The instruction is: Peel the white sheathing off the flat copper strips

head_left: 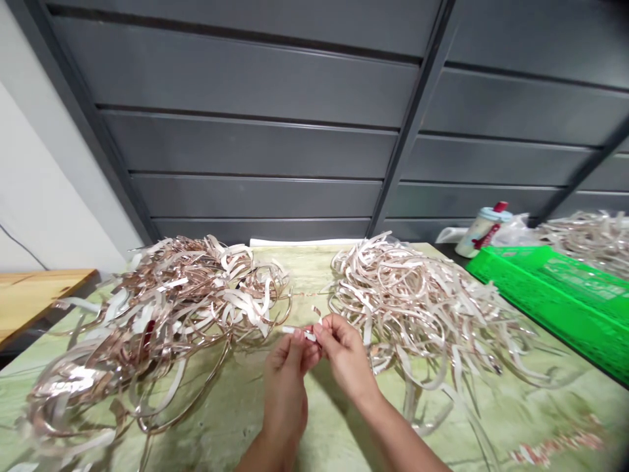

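Observation:
Near the middle of the table, my left hand [289, 367] and my right hand [341, 347] meet at the fingertips. Both pinch a short white strip [291, 330], whose one end sticks out to the left past my left thumb. A small curled piece [317, 311] rises above my right fingertips. To the left of my hands lies a heaped tangle of shiny rose-gold and white strips [171, 314]. Another tangled pile of paler strips [407, 282] lies to the right, close to my right hand.
The table [211, 406] has a green marbled top. A bright green basket [555, 308] stands at the right, with a lidded cup [481, 229] behind it. More strips [590, 239] lie at the far right. Small scraps [555, 449] are at the lower right. A dark panelled wall [260, 137] is behind.

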A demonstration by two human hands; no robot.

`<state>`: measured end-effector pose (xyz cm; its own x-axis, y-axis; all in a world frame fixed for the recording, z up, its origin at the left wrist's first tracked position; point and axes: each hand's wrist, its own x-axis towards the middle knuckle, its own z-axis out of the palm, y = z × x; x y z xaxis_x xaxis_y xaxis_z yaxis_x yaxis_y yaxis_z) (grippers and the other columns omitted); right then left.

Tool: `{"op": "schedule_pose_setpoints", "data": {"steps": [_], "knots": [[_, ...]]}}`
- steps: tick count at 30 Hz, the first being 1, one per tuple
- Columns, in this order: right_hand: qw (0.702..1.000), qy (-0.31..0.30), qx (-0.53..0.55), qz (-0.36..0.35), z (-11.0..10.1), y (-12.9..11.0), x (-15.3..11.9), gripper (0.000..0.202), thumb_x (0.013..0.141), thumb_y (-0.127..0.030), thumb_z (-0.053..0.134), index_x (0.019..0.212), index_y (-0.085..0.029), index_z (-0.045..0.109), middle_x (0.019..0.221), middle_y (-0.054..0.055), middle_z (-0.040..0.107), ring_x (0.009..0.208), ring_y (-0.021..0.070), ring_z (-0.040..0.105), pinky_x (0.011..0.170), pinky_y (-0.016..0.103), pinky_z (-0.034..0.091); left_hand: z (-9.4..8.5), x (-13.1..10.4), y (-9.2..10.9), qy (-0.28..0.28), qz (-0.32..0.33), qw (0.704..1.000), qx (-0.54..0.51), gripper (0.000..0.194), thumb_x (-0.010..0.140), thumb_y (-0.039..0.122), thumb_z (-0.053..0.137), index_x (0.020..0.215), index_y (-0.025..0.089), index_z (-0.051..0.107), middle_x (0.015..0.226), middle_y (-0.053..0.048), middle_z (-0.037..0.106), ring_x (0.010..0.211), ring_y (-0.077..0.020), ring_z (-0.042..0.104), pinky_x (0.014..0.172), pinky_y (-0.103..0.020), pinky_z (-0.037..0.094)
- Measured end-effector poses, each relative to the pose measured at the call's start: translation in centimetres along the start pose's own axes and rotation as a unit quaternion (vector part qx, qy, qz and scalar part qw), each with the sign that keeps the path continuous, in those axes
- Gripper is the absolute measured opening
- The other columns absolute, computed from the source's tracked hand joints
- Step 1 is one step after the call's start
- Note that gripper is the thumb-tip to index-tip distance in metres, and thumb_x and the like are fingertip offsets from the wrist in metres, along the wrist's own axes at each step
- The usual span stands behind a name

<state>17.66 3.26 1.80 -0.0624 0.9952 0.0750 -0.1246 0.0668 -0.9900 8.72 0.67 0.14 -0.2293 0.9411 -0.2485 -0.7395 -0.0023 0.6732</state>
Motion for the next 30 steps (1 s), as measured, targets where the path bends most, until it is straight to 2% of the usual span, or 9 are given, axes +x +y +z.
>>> {"op": "schedule_pose_setpoints", "data": {"steps": [6,10,13,18,21,25,26,28,30], "knots": [[0.986,0.038,0.153,0.052,0.4,-0.8,0.0,0.035,0.074,-0.037,0.075,0.060,-0.018,0.048,0.052,-0.007,0.042,0.050,0.0079,0.034,0.049,0.020,0.029,-0.1,0.1,-0.1,0.008,-0.002,0.999,-0.039,0.031,0.061,0.035,0.087,0.079,0.013,0.075,0.071,-0.005,0.073,0.061,-0.0099,0.066,0.061,-0.018,0.056],[0.964,0.047,0.238,0.107,0.4,-1.2,0.0,0.037,0.068,-0.035,0.081,0.061,-0.018,0.049,0.048,-0.008,0.041,0.044,0.0051,0.024,0.043,0.019,0.017,-0.2,0.5,0.1,-0.005,-0.015,0.998,-0.065,0.031,0.062,0.032,0.087,0.080,0.012,0.074,0.073,-0.005,0.072,0.060,-0.0089,0.065,0.060,-0.017,0.056],[0.972,0.044,0.212,0.094,0.6,-1.3,0.0,0.035,0.070,-0.037,0.079,0.062,-0.017,0.051,0.048,-0.008,0.043,0.044,0.0053,0.028,0.043,0.018,0.021,-0.2,0.6,0.1,-0.017,-0.009,0.998,-0.064,0.030,0.066,0.035,0.084,0.082,0.012,0.074,0.076,-0.006,0.071,0.064,-0.0103,0.064,0.061,-0.019,0.055],[0.988,0.022,0.142,0.055,1.1,-1.2,-0.3,0.034,0.075,-0.040,0.075,0.063,-0.018,0.052,0.050,-0.006,0.048,0.049,0.0082,0.041,0.049,0.019,0.033,-0.2,0.2,-0.2,-0.084,0.068,0.994,0.031,0.020,0.078,0.033,0.076,0.075,0.014,0.071,0.068,-0.001,0.065,0.066,-0.0101,0.059,0.064,-0.019,0.051],[0.982,0.021,0.178,0.062,1.1,-0.9,-0.2,0.033,0.075,-0.036,0.076,0.062,-0.017,0.052,0.049,-0.006,0.048,0.047,0.0071,0.040,0.047,0.017,0.034,-0.3,0.3,-0.2,-0.063,0.041,0.996,0.049,0.020,0.075,0.032,0.078,0.075,0.013,0.073,0.070,-0.003,0.068,0.065,-0.0099,0.060,0.062,-0.018,0.051],[0.935,0.013,0.321,0.153,0.2,-0.6,0.6,0.030,0.070,-0.022,0.081,0.061,-0.016,0.053,0.047,-0.008,0.046,0.039,0.0025,0.032,0.034,0.011,0.025,-0.4,0.7,-0.1,0.002,-0.013,1.000,-0.008,0.026,0.061,0.031,0.087,0.076,0.013,0.075,0.080,-0.007,0.074,0.065,-0.0104,0.065,0.059,-0.017,0.053],[0.923,0.003,0.342,0.177,-0.1,-0.6,0.9,0.027,0.070,-0.019,0.080,0.062,-0.015,0.054,0.048,-0.007,0.047,0.038,0.0023,0.035,0.032,0.010,0.026,-0.4,0.7,0.0,0.016,-0.017,1.000,-0.019,0.027,0.059,0.031,0.089,0.075,0.014,0.075,0.081,-0.007,0.074,0.064,-0.0100,0.065,0.058,-0.017,0.053],[0.911,-0.021,0.352,0.215,-1.0,-1.0,1.5,0.019,0.071,-0.010,0.077,0.068,-0.014,0.059,0.053,-0.004,0.055,0.042,0.0043,0.048,0.037,0.010,0.040,-0.3,0.8,0.1,0.037,-0.020,0.999,-0.027,0.027,0.057,0.029,0.090,0.073,0.014,0.074,0.081,-0.006,0.075,0.063,-0.0095,0.066,0.057,-0.016,0.054],[0.907,-0.046,0.342,0.243,-2.2,-1.7,2.0,0.015,0.071,-0.001,0.073,0.079,-0.009,0.064,0.065,0.004,0.066,0.056,0.0097,0.063,0.052,0.016,0.054,-0.3,1.0,0.2,0.050,-0.018,0.998,-0.027,0.024,0.059,0.027,0.088,0.073,0.013,0.074,0.081,-0.006,0.074,0.062,-0.0089,0.066,0.057,-0.016,0.055]]}}
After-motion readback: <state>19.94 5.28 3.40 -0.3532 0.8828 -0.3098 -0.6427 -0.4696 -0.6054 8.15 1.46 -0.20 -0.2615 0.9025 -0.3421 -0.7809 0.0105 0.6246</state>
